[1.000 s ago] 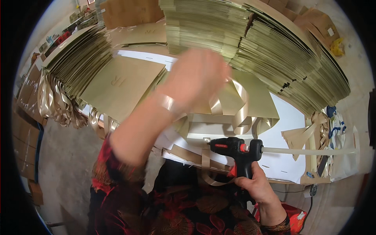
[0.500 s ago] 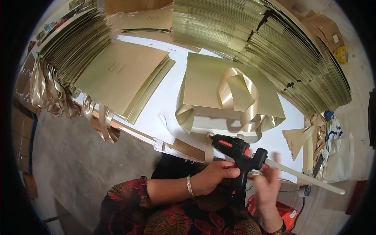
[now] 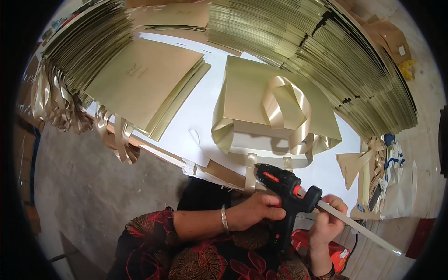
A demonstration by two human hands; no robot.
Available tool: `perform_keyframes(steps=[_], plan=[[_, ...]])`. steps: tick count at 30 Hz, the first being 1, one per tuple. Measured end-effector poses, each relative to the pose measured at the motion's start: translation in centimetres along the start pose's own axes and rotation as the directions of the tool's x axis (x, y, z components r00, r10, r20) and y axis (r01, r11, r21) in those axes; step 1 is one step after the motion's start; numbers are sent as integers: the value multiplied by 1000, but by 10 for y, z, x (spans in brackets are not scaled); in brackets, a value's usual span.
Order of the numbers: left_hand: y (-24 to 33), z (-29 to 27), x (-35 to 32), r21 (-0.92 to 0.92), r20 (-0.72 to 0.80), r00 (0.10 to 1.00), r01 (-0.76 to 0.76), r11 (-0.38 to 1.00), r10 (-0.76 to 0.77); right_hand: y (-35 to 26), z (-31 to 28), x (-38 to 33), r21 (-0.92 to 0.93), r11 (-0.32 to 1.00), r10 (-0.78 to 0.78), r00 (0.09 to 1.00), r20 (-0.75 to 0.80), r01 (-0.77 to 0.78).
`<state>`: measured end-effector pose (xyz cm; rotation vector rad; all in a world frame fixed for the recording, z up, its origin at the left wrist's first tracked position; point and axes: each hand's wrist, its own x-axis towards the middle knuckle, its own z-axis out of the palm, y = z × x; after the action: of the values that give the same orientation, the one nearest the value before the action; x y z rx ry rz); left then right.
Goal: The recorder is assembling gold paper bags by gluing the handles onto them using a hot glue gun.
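Observation:
My left hand [image 3: 259,212] is wrapped round the handle of a black hot glue gun [image 3: 291,191] with red parts. A long whitish glue stick [image 3: 359,225] sticks out of the gun's rear. My right hand [image 3: 328,224] closes on that stick just behind the gun. The nozzle is beside a pale ribbon end [image 3: 250,172] that crosses the near edge of an open gold paper bag [image 3: 261,100]. A second ribbon end [image 3: 287,162] lies on the same edge. The bag rests on its side, with a shiny ribbon handle [image 3: 274,109] looped over its upper face.
Flat gold bags [image 3: 144,81] lie in a pile at the left, beside a tall stack [image 3: 93,51] with ribbons [image 3: 60,102] hanging off the table edge. Another long stack [image 3: 322,51] curves round the back and right. White paper [image 3: 186,114] covers the table.
My right hand, open and blurred before, has closed round the glue stick. The stick's free end has swung downward. The gun has shifted slightly right and down, its nozzle staying near the ribbon.

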<state>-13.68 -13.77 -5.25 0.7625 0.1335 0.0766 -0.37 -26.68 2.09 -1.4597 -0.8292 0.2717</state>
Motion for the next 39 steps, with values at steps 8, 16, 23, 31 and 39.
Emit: perform_keyframes(steps=[8, 16, 23, 31, 39], plan=[[40, 15, -14, 854, 11, 975, -125, 505, 223, -11, 18, -8, 88, 612, 676, 578, 457, -786], [50, -59, -48, 939, 152, 627, 150, -310, 764, -13, 31, 9, 31, 770, 564, 703, 433, -637], [128, -33, -36, 852, 478, 397, 8, -524, 784, 5, 54, 15, 179, 703, 550, 686, 477, -688], [183, -70, -38, 989, 137, 450, -14, -146, 882, 18, 90, 32, 34, 661, 619, 570, 540, -750], [174, -59, -24, 895, 340, 541, 66, -441, 770, 18, 84, 31, -22, 745, 598, 653, 464, -667]])
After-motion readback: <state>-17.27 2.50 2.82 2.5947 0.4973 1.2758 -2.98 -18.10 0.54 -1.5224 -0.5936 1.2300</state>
